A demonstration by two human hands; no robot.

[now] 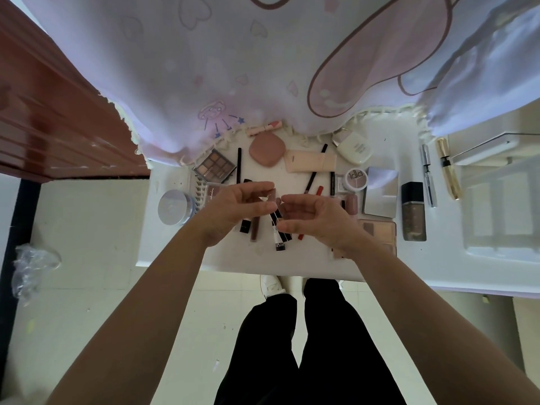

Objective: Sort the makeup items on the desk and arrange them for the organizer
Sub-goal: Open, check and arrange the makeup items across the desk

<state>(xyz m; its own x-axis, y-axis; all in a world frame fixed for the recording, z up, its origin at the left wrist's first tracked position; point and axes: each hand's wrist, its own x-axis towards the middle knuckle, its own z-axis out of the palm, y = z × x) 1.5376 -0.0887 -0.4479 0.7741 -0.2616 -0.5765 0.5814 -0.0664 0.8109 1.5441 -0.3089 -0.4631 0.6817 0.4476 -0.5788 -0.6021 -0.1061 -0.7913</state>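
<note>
We looked down on a white desk (292, 264) strewn with makeup. At nine o'clock from the left hand (233, 209) sat a round clear jar (175, 207); at eleven o'clock lay an eyeshadow palette (214, 166). Both hands hovered half curled, fingertips almost meeting; we could not tell whether either pinched anything. Under that gap, toward six o'clock, lay a black-and-white tube (279, 242) beside a brown lip tube (255, 229). At twelve o'clock was a pink compact (266, 152). From the right hand (312, 222), a silver square case (381, 191) lay at two o'clock, a dark foundation bottle (413, 211) at three o'clock, and a gold mascara (448, 173) farther out.
</note>
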